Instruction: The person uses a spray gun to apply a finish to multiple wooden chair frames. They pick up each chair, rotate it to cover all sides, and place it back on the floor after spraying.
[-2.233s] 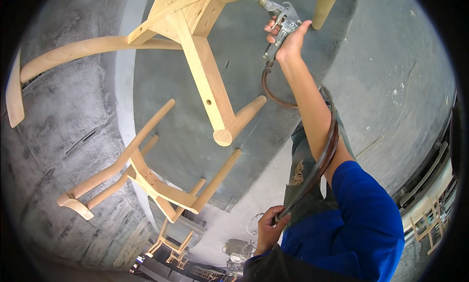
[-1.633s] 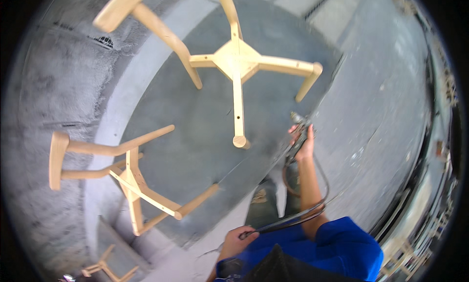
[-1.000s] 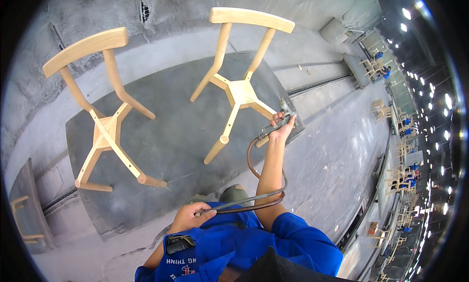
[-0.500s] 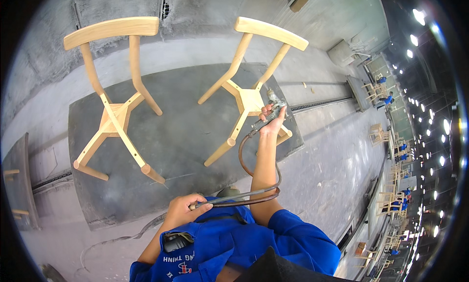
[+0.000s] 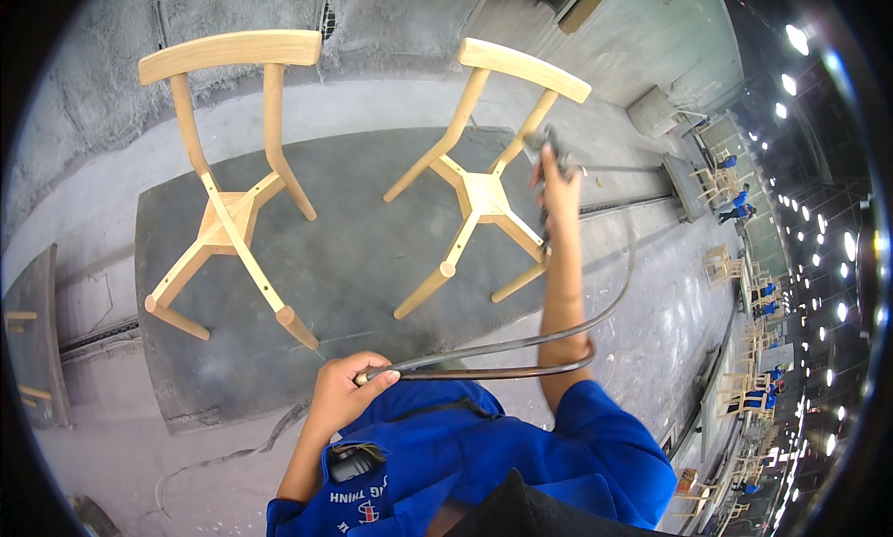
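Observation:
My right hand [image 5: 560,197] is raised at the right, closed round a spray gun [image 5: 551,139] that is smeared by motion. The gun is beside the backrest of the right wooden chair frame [image 5: 486,194]; whether they touch, I cannot tell. Low in the middle, my left hand [image 5: 346,388] is closed round the hoses [image 5: 484,353], which loop across my front to my right arm. A second pale wooden chair frame [image 5: 233,222] stands at the left. Both frames have curved backrests and crossed bars, without seats.
Under both frames is a dark flat board [image 5: 339,258]. Another dark board [image 5: 37,342] with wooden pieces is at the far left. A dusty grey wall [image 5: 242,6] rises behind. Far right, several people in blue [image 5: 739,211] are among more chairs. A hose trails along the floor.
My right hand and the spray gun have swung right and farther away, off the seat area to beside the backrest. The hose loop has widened rightward. My left hand keeps its grip.

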Available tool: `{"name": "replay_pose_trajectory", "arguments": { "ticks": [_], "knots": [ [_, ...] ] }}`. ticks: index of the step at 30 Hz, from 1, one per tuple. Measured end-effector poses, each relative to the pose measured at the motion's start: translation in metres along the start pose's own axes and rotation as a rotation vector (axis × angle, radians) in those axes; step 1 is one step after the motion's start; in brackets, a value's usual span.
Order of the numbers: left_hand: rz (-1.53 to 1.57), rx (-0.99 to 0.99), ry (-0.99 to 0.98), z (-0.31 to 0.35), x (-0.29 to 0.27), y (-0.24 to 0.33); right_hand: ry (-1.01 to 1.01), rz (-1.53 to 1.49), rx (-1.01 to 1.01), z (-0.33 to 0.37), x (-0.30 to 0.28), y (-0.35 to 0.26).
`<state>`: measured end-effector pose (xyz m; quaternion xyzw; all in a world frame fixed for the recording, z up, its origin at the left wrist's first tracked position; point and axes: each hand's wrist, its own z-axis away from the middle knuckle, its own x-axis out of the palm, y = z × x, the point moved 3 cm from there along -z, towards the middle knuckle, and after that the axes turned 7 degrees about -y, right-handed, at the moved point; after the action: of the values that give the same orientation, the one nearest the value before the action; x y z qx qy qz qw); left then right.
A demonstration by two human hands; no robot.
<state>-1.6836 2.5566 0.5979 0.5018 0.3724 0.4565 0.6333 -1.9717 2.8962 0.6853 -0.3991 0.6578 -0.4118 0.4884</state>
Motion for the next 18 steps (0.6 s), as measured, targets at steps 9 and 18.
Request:
{"name": "replay_pose_trajectory", "arguments": {
  "ticks": [9, 18],
  "knots": [
    [-0.082, 0.296, 0.096, 0.003, 0.041, 0.056, -0.198, 0.773, -0.463, -0.060, 0.044, -0.187],
    [-0.324, 0.343, 0.217, 0.001, 0.070, 0.102, -0.286, 0.234, -0.176, -0.113, -0.004, -0.176]
  ]
}}
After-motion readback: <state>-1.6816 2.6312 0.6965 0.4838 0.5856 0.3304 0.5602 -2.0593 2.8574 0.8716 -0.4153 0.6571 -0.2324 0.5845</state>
